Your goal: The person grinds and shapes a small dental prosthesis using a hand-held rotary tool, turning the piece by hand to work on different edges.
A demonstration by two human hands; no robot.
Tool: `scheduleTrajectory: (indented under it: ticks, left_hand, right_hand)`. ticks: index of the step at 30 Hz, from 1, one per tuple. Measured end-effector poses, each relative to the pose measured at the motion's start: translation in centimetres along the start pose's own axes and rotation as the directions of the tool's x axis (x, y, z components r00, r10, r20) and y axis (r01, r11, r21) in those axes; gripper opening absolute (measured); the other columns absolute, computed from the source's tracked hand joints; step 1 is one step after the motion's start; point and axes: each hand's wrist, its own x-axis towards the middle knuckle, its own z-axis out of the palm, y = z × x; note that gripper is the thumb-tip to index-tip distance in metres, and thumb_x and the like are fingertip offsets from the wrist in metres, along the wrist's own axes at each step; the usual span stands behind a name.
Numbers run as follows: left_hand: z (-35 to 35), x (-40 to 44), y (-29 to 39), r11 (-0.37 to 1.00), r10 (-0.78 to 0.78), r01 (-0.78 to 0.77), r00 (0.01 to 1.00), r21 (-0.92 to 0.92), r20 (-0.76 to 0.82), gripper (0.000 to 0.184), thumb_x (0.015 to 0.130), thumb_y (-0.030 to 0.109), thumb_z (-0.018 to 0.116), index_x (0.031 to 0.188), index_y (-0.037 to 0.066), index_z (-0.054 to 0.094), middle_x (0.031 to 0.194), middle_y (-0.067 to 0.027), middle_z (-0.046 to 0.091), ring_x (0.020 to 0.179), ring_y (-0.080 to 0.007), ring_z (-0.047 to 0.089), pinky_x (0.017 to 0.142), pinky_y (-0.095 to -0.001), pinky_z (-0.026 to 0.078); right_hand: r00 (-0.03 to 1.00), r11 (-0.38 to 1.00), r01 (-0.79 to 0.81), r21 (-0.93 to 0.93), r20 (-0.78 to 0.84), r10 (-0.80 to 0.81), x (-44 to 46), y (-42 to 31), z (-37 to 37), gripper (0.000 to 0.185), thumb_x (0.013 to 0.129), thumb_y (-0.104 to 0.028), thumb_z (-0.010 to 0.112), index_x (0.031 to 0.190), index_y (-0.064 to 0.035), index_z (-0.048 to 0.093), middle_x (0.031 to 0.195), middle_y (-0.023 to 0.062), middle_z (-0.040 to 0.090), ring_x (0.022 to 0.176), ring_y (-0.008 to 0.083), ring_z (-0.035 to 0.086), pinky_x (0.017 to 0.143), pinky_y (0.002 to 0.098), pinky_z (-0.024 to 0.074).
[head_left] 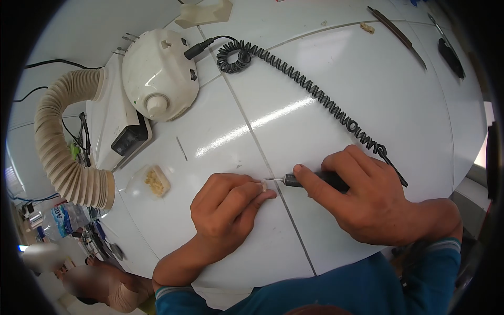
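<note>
My left hand (223, 210) pinches a small whitish tooth-like piece (264, 186) between thumb and fingers; most of it is hidden by the fingertips. From the right, my right hand (370, 202) grips a black rotary handpiece (332, 181). Its thin metal bur (274, 179) points left and reaches the small piece, but whether they touch I cannot tell. A black coiled cord (302, 79) runs from the handpiece up to a cream-white control unit (163, 79) with a round knob. Left of my left hand stands a small clear box (165, 190) holding several yellowish tooth-like pieces (154, 182).
A ribbed suction hose (50, 142) curves along the left beside a white box-shaped unit (107, 110). A thin rod (181, 148) lies on the white table (220, 126). Far right are a brown-handled carving tool (394, 30) and a black-handled one (450, 56). Another person (113, 283) is at lower left, near a bottle (62, 220).
</note>
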Motion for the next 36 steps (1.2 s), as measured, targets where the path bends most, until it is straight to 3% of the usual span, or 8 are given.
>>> scheduleTrajectory:
  ticks: [2, 8, 22, 36]
  left_hand:
    - [-0.08, -0.05, -0.07, 1.000, 0.003, -0.004, 1.000, 0.020, 0.007, 0.035, 0.078, -0.001, 0.101, 0.102, 0.002, 0.076, 0.095, -0.0135, 0.079, 0.085, -0.0273, 0.077, 0.072, -0.0356, 0.061]
    - [-0.09, -0.09, -0.12, 0.999, -0.010, 0.009, 1.000, 0.047, 0.013, 0.036, 0.078, -0.005, 0.100, 0.103, 0.002, 0.075, 0.095, -0.0130, 0.078, 0.085, -0.0262, 0.076, 0.070, -0.0347, 0.060]
    - [0.32, -0.13, 0.10, 0.999, -0.024, 0.026, 0.999, 0.043, -0.031, 0.032, 0.079, -0.002, 0.101, 0.101, 0.002, 0.078, 0.090, -0.0115, 0.080, 0.076, -0.0243, 0.076, 0.064, -0.0325, 0.060]
    - [-0.05, -0.10, 0.33, 0.998, -0.046, 0.046, 0.999, 0.041, -0.008, 0.028, 0.080, -0.006, 0.099, 0.098, 0.000, 0.078, 0.091, -0.0123, 0.081, 0.080, -0.0222, 0.078, 0.067, -0.0302, 0.060]
  right_hand:
    - [1.000, 1.000, -0.015, 0.025, 0.009, 0.014, 0.08, -0.14, -0.32, 0.045, 0.090, -0.008, 0.081, 0.135, -0.0042, 0.084, 0.098, 0.0095, 0.063, 0.083, 0.0221, 0.064, 0.060, 0.0319, 0.0551]
    - [1.000, 0.999, 0.008, 0.043, -0.025, -0.007, 0.02, -0.01, -0.12, 0.049, 0.087, -0.010, 0.075, 0.134, -0.0009, 0.083, 0.097, 0.0104, 0.061, 0.080, 0.0220, 0.063, 0.059, 0.0325, 0.0549]
    - [0.998, 0.999, 0.041, -0.011, -0.049, -0.042, 0.08, -0.32, 0.61, 0.047, 0.091, -0.013, 0.074, 0.135, 0.0017, 0.082, 0.095, 0.0092, 0.059, 0.080, 0.0216, 0.060, 0.060, 0.0309, 0.0539]
    - [0.999, 0.999, 0.038, -0.007, -0.030, -0.039, 0.05, -0.33, 0.58, 0.049, 0.091, -0.013, 0.074, 0.137, 0.0015, 0.081, 0.096, 0.0091, 0.058, 0.081, 0.0224, 0.061, 0.060, 0.0319, 0.0540]
